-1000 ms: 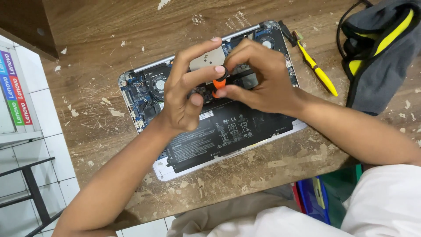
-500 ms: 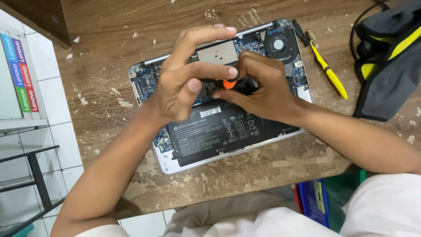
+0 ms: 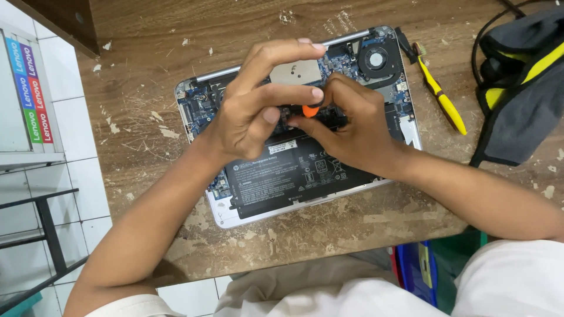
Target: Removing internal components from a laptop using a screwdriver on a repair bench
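An opened laptop [image 3: 200, 105] lies bottom-up on the worn wooden table, its circuit board, fan [image 3: 379, 58] and black battery [image 3: 282, 176] exposed. Both hands meet over its middle. My right hand [image 3: 352, 126] grips a small screwdriver with an orange-topped black handle [image 3: 309, 110], pointed down at the board. My left hand [image 3: 255, 108] pinches the top of that handle between thumb and fingers, the upper fingers stretched out above the board. The screwdriver's tip is hidden under the hands.
A yellow-handled tool [image 3: 440, 97] lies on the table right of the laptop. A grey and yellow bag [image 3: 523, 88] with a black cable sits at the far right. Left of the table is tiled floor, a white panel [image 3: 23, 94] and a dark metal frame [image 3: 47, 235].
The view has shifted, so the laptop sits further right and higher in the picture. The hands stay together on the screwdriver, with the left fingers slightly re-placed on the handle.
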